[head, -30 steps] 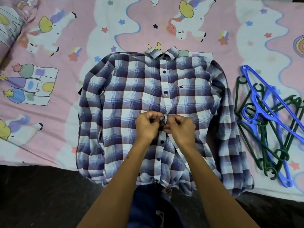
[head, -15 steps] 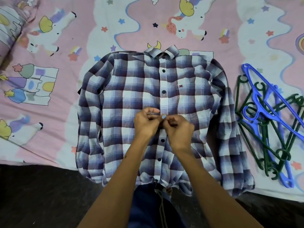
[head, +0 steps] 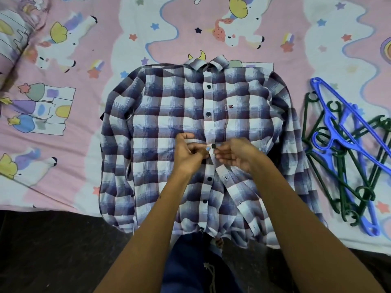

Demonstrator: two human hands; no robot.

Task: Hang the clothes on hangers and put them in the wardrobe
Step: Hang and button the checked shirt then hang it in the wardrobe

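Observation:
A blue and white plaid shirt lies flat, front up, on the bed with its collar at the far side. Its upper buttons are closed; below my hands the placket gapes open. My left hand pinches the shirt's left front edge at mid-chest. My right hand pinches the right front edge beside it, with a dark button showing between my fingertips. A pile of green and blue plastic hangers lies on the bed to the right of the shirt.
The bed wears a pink sheet printed with unicorns and stars. A pillow sits at the far left. The bed's near edge meets a dark floor; my blue trousers show below the shirt hem.
My hands have stayed at the mid-chest button and shifted slightly; my fingers have loosened apart, and the button now shows between them.

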